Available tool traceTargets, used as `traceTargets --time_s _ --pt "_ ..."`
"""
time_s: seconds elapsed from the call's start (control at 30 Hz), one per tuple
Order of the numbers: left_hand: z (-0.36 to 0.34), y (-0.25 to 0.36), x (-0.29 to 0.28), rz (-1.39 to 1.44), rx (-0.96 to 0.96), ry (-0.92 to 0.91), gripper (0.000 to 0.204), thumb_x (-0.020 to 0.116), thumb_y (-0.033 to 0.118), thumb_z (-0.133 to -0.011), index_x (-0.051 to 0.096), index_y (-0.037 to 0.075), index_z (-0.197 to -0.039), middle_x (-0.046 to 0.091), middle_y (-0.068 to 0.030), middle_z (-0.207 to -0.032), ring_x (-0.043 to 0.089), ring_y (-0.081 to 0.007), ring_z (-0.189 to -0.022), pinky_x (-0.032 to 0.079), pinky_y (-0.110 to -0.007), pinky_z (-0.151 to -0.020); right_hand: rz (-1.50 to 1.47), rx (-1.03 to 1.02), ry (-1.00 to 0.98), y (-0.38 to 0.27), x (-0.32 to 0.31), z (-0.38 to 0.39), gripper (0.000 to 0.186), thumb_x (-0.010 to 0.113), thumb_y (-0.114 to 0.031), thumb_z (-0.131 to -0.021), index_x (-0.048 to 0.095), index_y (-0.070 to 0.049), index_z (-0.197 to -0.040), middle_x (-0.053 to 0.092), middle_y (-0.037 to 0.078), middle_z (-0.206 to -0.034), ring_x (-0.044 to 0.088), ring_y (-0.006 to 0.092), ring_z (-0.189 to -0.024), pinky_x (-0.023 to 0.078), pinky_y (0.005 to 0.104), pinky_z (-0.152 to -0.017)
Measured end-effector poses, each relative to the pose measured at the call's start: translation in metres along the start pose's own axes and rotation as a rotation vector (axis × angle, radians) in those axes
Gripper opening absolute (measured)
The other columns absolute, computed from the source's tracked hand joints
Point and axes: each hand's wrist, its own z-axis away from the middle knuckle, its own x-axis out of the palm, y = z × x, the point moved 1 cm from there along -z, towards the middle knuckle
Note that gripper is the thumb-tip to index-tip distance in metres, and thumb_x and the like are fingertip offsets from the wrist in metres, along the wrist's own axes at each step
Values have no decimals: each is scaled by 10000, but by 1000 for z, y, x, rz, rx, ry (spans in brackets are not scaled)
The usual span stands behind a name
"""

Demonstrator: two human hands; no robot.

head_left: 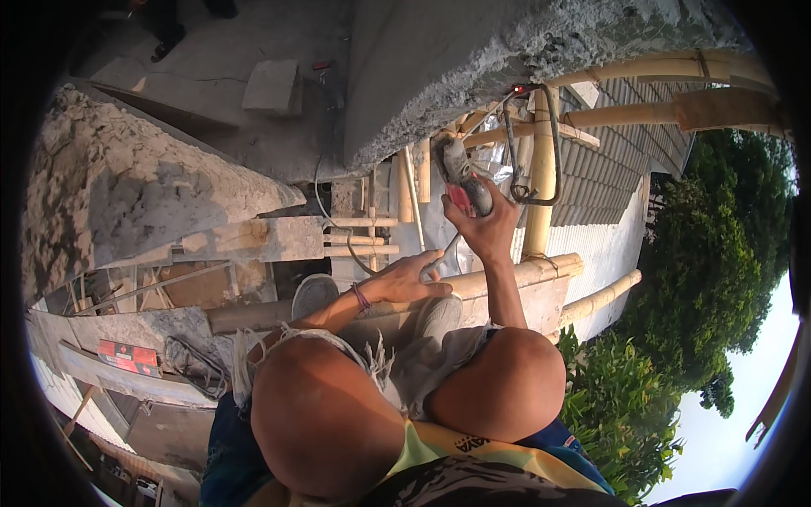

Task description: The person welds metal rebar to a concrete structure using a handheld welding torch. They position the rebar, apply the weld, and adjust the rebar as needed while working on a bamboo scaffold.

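Note:
A dusty grey power tool (460,169) with a red section is clasped in my right hand (486,221), just below the rough lower edge of a concrete slab (448,76). A dark cord (355,258) hangs in a loop and runs toward my left hand (405,283), whose fingers curl round it near the bamboo beam (549,269) in front of my bent knees. A bent dark steel bar (553,152) hooks beside the vertical bamboo pole (536,230), right of the tool.
My feet (308,300) rest high on scaffolding. Rough masonry (127,186), a concrete block (270,89) and another person's legs (165,34) are at upper left; red packets (127,355) lie at lower left. A tiled roof (604,160) and trees (710,245) are right.

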Motion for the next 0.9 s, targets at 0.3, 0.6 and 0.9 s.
traceTargets --time_s 0.3,0.6,0.9 --pt "0 0 -2 -17 -22 -25 1046 729 609 -795 334 -60 -1494 657 -160 -1140 626 -246 -894 494 -355 -859 -11 -18 28 1 2 -3 408 847 -198 -714 704 -30 -1058 736 153 -876 737 291 -758 556 341 -662" --pt "0 3 -3 -4 -29 -37 1073 728 624 -782 331 -88 -1481 649 -176 -1152 648 -271 -940 489 -363 -900 -9 -28 8 5 2 -2 430 850 -188 -704 695 -61 -1083 746 130 -906 740 275 -773 561 344 -662" --pt "0 6 -4 9 -33 -42 1093 721 647 -779 326 -87 -1486 642 -162 -1144 639 -264 -943 483 -362 -912 20 64 -26 5 1 -3 565 856 -251 -678 685 13 -1148 749 160 -911 747 233 -810 583 343 -753"
